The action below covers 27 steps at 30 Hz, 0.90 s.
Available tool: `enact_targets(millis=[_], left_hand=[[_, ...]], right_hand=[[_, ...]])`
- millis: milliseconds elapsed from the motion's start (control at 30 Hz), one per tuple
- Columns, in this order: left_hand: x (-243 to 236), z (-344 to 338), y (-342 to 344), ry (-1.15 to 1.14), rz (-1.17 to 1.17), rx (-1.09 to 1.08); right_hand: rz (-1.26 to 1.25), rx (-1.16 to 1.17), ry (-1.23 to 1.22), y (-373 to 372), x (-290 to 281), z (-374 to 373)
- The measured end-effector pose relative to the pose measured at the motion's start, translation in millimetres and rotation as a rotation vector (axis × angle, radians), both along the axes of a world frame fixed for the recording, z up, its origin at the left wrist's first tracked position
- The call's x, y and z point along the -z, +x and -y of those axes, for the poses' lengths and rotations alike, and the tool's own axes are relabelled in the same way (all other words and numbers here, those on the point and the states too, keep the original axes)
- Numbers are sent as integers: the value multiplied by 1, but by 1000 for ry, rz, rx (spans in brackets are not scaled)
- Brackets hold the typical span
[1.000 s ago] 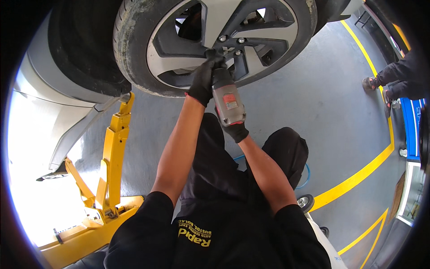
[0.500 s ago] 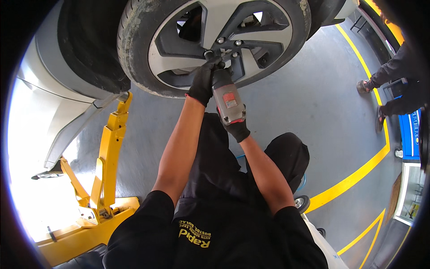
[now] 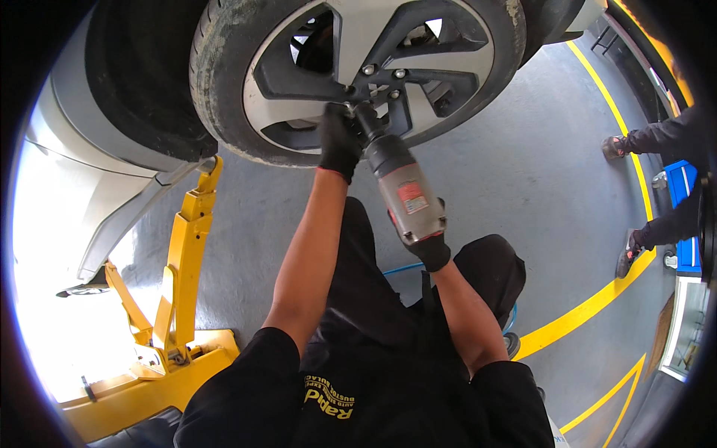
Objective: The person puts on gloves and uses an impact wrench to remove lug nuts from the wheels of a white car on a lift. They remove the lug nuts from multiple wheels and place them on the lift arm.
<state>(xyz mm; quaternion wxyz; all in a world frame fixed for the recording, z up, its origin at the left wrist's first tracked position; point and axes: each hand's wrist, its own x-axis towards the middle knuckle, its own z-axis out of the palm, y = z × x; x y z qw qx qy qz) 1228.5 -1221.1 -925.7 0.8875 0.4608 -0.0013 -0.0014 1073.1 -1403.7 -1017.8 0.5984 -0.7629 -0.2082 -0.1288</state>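
A raised car wheel [image 3: 448,56], with dark and silver spokes and bolts at its hub, fills the top middle. My right hand [image 3: 427,246], in a black glove, grips the rear of a grey-and-black impact wrench [image 3: 407,196], its nose angled up at the hub. My left hand [image 3: 340,142], also gloved, has its fingers curled just left of the socket [image 3: 367,118], below the hub; what they hold is hidden.
A yellow lift [image 3: 194,246] supports the white car body [image 3: 97,179] at left. At right another person's legs [image 3: 657,142] stand by a yellow floor line and a blue cart [image 3: 683,209]. A blue hose [image 3: 403,267] lies behind my knees.
The wrench has swung right and down, its socket lower on the hub. My left hand has slipped from the wrench's nose to beside it. The other person's lower foot has moved down the frame.
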Motion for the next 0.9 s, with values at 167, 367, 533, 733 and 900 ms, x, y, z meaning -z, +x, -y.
enact_targets(millis=[167, 367, 533, 733, 900], left_hand=[[0, 24, -7, -58, -26, 54], [-19, 17, 46, 358, 184, 156], [-12, 33, 48, -597, 107, 457], [1, 18, 58, 42, 99, 204], [13, 7, 65, 66, 136, 255]], right_hand=[[407, 264, -448, 38, -32, -5], [167, 136, 18, 70, -28, -32], [-158, -29, 313, 79, -14, -46], [5, -31, 83, 74, 8, -51], [-4, -70, 185, 61, 10, -50]])
